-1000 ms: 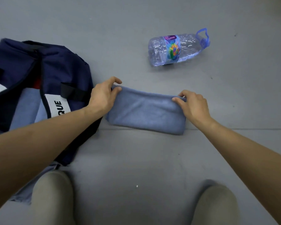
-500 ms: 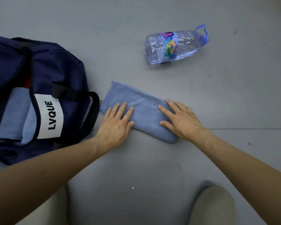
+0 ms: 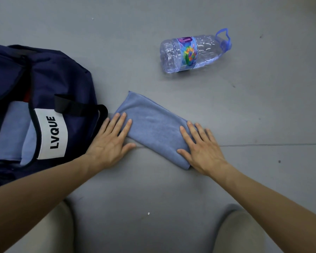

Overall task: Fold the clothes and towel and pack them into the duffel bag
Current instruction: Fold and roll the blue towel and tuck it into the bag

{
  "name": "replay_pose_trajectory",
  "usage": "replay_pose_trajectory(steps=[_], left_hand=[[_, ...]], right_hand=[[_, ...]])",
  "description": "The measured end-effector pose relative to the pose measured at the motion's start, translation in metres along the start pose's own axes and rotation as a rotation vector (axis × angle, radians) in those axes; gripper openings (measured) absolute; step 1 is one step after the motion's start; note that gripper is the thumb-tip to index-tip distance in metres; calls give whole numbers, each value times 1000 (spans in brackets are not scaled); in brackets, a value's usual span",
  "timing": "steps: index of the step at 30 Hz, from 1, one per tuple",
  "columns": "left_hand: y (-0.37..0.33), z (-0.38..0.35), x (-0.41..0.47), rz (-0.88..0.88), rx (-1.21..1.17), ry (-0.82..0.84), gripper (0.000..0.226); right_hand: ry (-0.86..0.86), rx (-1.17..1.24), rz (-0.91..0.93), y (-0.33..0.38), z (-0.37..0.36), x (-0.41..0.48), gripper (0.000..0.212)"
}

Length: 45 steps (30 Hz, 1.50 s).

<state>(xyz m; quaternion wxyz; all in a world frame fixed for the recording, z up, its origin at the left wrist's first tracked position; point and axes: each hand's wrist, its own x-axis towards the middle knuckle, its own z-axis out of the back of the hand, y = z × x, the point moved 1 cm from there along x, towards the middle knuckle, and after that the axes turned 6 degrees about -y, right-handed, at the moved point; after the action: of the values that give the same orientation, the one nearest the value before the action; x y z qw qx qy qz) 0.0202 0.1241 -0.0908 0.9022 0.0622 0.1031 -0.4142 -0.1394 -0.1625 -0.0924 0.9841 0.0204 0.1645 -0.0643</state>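
Towel (image 3: 153, 125) lies folded under left hand (image 3: 110, 141) and right hand (image 3: 202, 148).

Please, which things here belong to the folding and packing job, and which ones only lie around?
Belong to the job:
folded blue towel; left hand and right hand, flat on its ends; navy duffel bag, open, light blue cloth inside.

Only lying about:
clear plastic bottle, on its side, apart from the towel.

Indoor spot w/ bare grey floor (image 3: 244, 110), thin seam (image 3: 266, 144), duffel bag (image 3: 62, 84) & plastic bottle (image 3: 192, 52) on it; room type unclear.
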Motion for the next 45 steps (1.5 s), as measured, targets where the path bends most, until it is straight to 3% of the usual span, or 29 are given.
replay_pose_trajectory(steps=[4, 8, 18, 23, 27, 34, 42, 45], left_hand=[[-43, 7, -3, -54, -57, -101, 70], [-74, 0, -19, -13, -135, -78, 63], [-48, 2, -4, -104, -49, -97, 61], [-64, 16, -32, -397, -181, -288, 41], [-76, 6, -66, -500, -263, -150, 20], [-74, -6, -78, -477, -187, -66, 49], [-75, -5, -71, -425, -252, -68, 35], [-77, -5, -70, -418, -250, -65, 40]], right_hand=[[-57, 9, -19, 12, -1, -16, 80], [-100, 29, 19, 24, -9, -48, 77], [-132, 82, 233, 69, -24, -106, 62], [-269, 121, 319, 65, -16, -89, 47], [-295, 132, 407, 58, -19, -78, 50], [-330, 183, 447, 54, -27, -71, 35], [-331, 188, 406, 63, -19, -59, 8], [-327, 224, 358, 69, -13, -53, 6]])
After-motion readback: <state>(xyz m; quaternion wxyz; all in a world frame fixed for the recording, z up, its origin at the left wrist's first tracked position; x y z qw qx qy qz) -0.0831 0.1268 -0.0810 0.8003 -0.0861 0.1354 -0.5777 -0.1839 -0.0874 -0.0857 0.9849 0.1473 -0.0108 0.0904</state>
